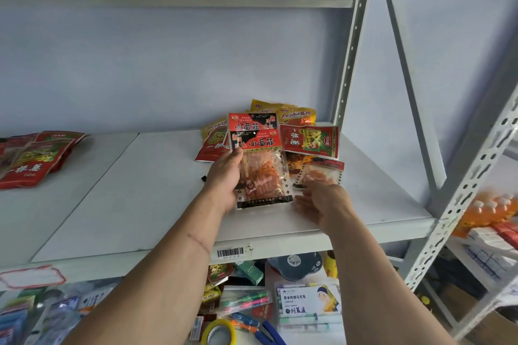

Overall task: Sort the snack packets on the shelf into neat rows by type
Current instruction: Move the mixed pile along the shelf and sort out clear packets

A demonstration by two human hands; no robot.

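My left hand [224,176] grips two clear packets with red and black headers [259,159], stacked upright above the white shelf [140,190]. My right hand [322,202] is open, fingers reaching to a third packet of that type [322,172] lying flat on the shelf. Behind lie a red packet with a green picture [309,140], yellow packets [283,112] and another red one [210,148] in a loose pile. At the far left sits a separate pile of red packets [30,159].
The shelf's upright post [350,59] stands behind the pile, a slanted perforated post [459,196] at the right. Below the shelf edge lie stationery, a tape roll [218,333] and pens. Orange bottles [490,210] stand on a neighbouring shelf.
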